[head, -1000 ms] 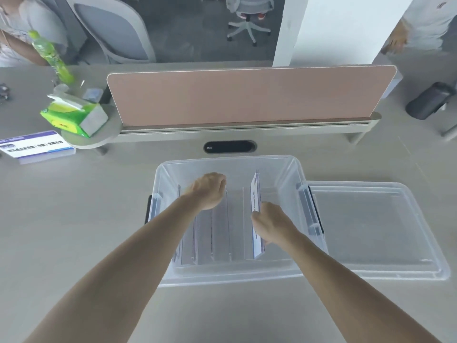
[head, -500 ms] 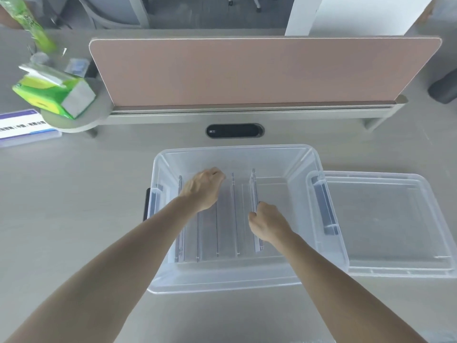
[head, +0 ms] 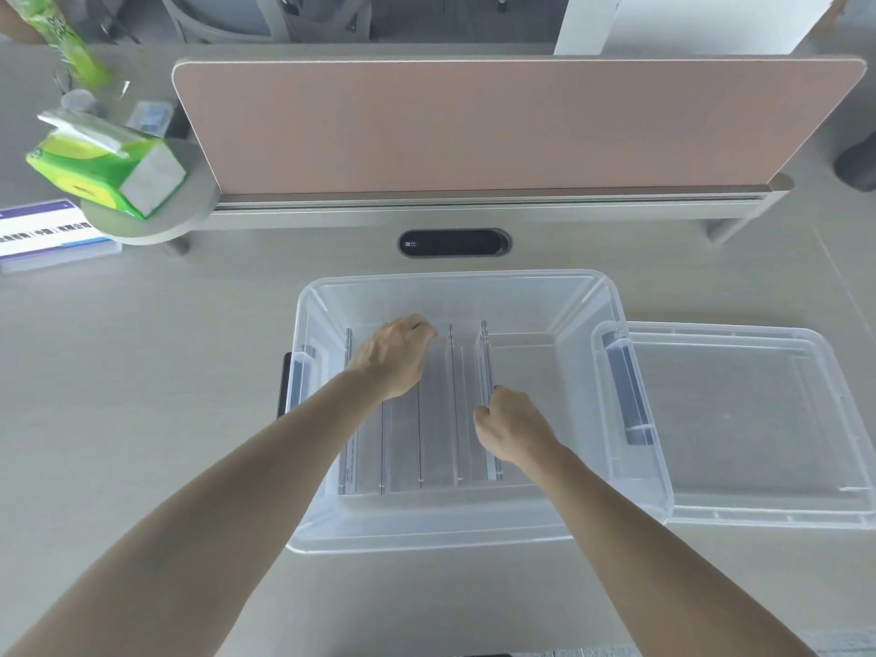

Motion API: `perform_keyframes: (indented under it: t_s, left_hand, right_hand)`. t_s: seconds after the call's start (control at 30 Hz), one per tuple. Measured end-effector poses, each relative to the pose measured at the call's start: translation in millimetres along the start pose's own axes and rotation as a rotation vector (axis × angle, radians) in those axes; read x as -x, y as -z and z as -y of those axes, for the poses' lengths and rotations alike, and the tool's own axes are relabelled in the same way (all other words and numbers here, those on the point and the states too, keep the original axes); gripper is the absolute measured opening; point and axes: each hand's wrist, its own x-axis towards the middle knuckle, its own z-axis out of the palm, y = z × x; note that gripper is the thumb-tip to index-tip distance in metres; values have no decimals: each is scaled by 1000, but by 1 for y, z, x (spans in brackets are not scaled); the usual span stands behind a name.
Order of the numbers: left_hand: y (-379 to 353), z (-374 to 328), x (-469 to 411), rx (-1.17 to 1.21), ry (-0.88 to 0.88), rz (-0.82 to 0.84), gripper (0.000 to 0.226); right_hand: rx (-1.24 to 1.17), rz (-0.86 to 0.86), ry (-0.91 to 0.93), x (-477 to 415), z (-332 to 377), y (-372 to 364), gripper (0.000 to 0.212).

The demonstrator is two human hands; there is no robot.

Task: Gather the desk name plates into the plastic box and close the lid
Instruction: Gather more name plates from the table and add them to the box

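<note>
Both arms reach into the box: left hand rests curled on the upright plates, right hand pinches the rightmost plate; lid lies beside.

Name plate cut off at left edge; print blurred.

Light was bright, even and diffuse, leaving only faint soft shadows on the desk. The clear plastic box showed mild sheen without hard glare. Wide-angle distortion bowed the partition; the far left corner was motion-blurred and soft.
</note>
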Motion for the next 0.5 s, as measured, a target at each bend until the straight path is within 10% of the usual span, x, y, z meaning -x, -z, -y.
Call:
perform_keyframes:
  t_s: [0.5]
  left_hand:
    - [5,-4,2,-16,3,12,31]
  right_hand:
    - [8,17,17,2,-3,0,31]
